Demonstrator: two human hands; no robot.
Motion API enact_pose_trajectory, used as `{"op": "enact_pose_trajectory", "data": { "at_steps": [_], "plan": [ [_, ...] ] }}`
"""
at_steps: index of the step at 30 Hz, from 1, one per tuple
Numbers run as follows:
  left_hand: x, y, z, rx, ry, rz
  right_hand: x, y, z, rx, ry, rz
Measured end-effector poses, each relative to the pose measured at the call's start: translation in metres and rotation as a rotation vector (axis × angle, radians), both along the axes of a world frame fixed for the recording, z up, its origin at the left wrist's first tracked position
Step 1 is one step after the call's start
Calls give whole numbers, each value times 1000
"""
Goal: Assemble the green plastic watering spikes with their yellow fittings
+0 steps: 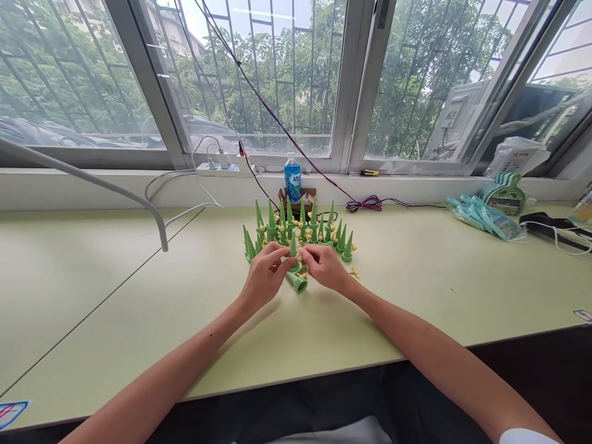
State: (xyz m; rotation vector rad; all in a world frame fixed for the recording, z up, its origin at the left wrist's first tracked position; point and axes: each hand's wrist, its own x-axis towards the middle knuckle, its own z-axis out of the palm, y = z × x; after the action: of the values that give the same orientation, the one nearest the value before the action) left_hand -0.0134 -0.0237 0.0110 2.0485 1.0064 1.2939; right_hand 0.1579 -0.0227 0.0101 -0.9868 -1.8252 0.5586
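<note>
Between the thumb and fingers of my left hand [264, 274] is a green plastic spike [293, 248], held upright with its tip up. Beside it, the fingers of my right hand [327, 269] are pinched together close to the spike's side; whatever they hold is too small to make out. Just below the hands, a green spike with its hollow round end [300, 285] toward me lies on the table. Behind them stand several more green spikes [271, 223], with small yellow plastic pieces [282, 226] on or among them. One yellow three-armed piece [354, 272] lies right of my right hand.
At the back of the pale table [416, 283], a blue bottle [292, 179] stands by a small brown box [309, 196]. Coiled wires [365, 203] lie near the sill. Bagged turquoise items [488, 217] are at the right. A grey tube [92, 169] hangs at the left.
</note>
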Motion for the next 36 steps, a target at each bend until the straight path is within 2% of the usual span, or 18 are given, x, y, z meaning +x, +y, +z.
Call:
{"op": "enact_pose_trajectory", "data": {
  "at_steps": [4,8,10,14,18,24,29,36],
  "plan": [
    [4,-4,6,-15,-18,52,1,2,-1,38,47,-50],
    [4,-5,10,-163,-96,97,6,6,-2,96,71,-119],
    [3,-3,10,-284,-136,39,8,6,-1,113,72,-118],
    [1,0,9,-594,-233,-165,10,3,3,167,52,-62],
    [1,-3,10,-737,-296,-263,8,0,5,180,25,13],
    [0,-2,9,-714,-309,-298,6,1,2,143,31,37],
    [-2,0,5,-584,-268,-256,4,0,0,94,58,24],
    [-2,-5,7,-347,-179,-122,2,-2,0,-157,209,103]
  ]
}}
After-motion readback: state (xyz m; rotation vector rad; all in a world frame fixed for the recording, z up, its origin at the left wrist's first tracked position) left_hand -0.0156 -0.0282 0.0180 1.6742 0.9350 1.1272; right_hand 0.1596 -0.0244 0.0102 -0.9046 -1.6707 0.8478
